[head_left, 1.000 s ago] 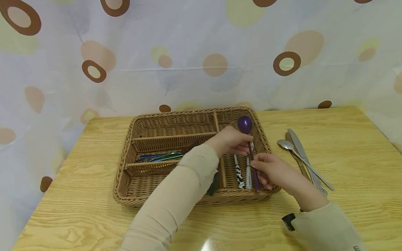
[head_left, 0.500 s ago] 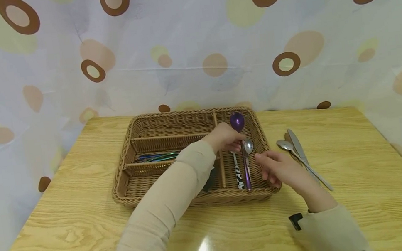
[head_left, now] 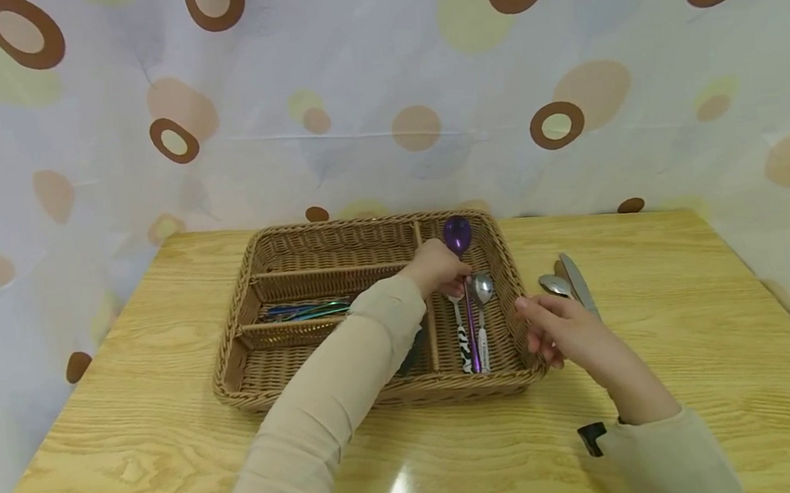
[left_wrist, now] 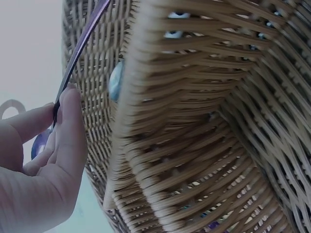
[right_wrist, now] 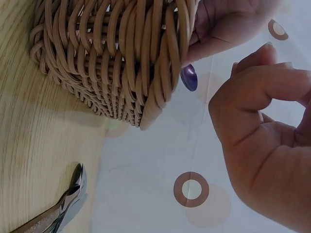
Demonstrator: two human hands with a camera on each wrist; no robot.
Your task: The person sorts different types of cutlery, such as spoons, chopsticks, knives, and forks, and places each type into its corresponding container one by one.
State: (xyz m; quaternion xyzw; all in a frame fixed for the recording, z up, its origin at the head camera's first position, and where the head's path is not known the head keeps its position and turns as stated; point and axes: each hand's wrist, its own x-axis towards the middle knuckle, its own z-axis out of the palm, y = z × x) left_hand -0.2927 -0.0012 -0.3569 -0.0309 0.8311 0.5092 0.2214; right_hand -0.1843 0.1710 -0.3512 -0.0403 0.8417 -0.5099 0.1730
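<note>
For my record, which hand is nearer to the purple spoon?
Left: the left hand pinches the purple spoon by its handle; the right hand is apart, to its right.

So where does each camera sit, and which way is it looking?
Head: on the person's head, looking forward and down at the basket; the left hand, right hand and beige sleeves show.
Left wrist: on that wrist, looking into the basket; the left hand shows, pinching the purple spoon.
Right wrist: on that wrist, looking past the basket's outside to the spotted backdrop; the right hand shows, with part of the left hand beyond.
Shared: both wrist views catch the basket and purple spoon.
</note>
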